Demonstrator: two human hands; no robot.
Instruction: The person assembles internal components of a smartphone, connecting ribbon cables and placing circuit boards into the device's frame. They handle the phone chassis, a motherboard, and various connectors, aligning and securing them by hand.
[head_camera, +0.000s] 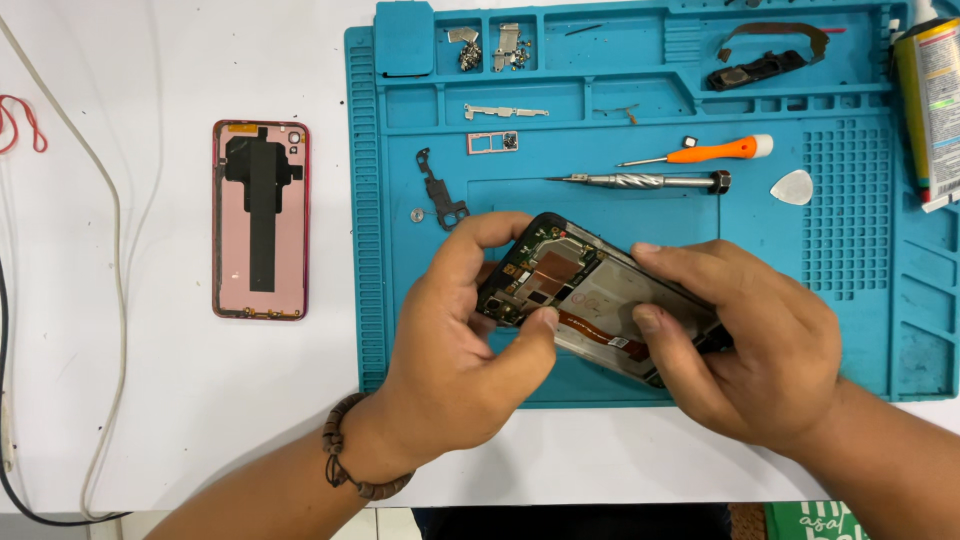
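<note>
While both hands hold the opened phone (590, 295) just above the mat (860, 330), left hand (455, 345) fingers pinch its board end and right hand (745, 340) fingers clamp the lower body. Farther off lie brackets (440, 190), two screwdrivers (650, 181) and screws (470, 58); the back cover (260, 220) rests on the counter (160, 380). Disassembly looks well advanced, with the board unremoved.

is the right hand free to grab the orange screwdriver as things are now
Probably not at once: the right hand grips the opened phone together with the left hand. The path to the orange screwdriver looks open, with only the steel driver lying between.
</note>
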